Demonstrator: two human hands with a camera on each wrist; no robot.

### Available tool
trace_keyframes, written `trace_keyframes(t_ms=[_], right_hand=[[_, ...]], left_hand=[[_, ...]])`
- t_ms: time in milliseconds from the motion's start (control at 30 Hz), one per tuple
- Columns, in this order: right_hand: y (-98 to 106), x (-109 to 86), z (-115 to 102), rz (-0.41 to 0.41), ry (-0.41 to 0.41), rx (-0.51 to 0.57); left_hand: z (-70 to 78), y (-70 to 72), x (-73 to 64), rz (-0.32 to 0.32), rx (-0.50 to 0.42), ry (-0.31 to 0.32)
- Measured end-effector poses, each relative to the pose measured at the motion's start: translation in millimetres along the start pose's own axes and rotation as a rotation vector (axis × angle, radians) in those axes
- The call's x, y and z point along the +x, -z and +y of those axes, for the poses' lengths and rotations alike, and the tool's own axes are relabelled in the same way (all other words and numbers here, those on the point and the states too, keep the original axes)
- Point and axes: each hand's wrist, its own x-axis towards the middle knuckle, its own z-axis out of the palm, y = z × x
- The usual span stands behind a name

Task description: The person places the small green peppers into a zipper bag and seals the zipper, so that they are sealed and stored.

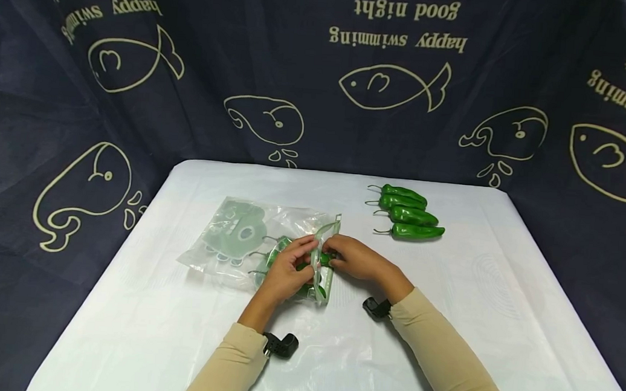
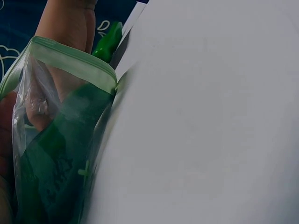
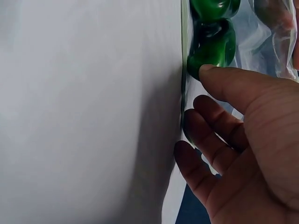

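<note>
A clear zip bag [image 1: 210,265] with a green cartoon print lies on the table, its green-edged mouth held apart on the right side. Several green peppers [image 1: 281,245] show through the plastic, stems toward the left. My left hand [image 1: 288,271] grips the bag near its mouth. At the opening is my right hand [image 1: 360,258], with some fingers behind the bag's near edge in the left wrist view. In the right wrist view its thumb presses on a green pepper [image 3: 212,49] just inside the mouth, while the other fingers spread loosely along the bag's edge.
Several more green peppers [image 1: 414,216] lie in a row at the back right of the white table [image 1: 443,362]. A dark curtain [image 1: 312,56] with fish and whale drawings hangs behind. Each wrist bears a black camera [image 1: 282,345].
</note>
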Motion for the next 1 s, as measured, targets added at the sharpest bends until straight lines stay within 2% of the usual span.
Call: trace_keyframes(t_ms=[133, 200, 367, 567, 667, 900, 1000], right_hand=[[-1, 1.5, 1, -0.001, -0.015, -0.009], [-2, 2.2, 1, -0.001, -0.020, -0.010], [-2, 3.4, 0, 0.001, -0.029, -0.024], [-2, 4.6, -2, -0.004, -0.054, -0.053], [-2, 4.5, -3, -0.005, -0.061, -0.057], [-2, 4.9, -4, 0.000, -0.063, -0.064], [-2, 5.7, -3, -0.003, -0.063, -0.059]], left_hand=[[-17.8, -0.4, 3.8, 0.020, 0.002, -0.006], [-20.8, -0.5, 4.1, 0.027, 0.002, -0.012], [-22.5, -0.9, 3.3, 0.033, -0.004, -0.024], [-20.6, -1.7, 3.5, 0.031, -0.001, -0.004], [-16.9, -1.7, 3.1, 0.020, -0.001, 0.006], [14.8, -1.8, -2.9, -0.014, 0.022, 0.007], [17.3, -1.6, -3.3, -0.017, 0.029, 0.009]])
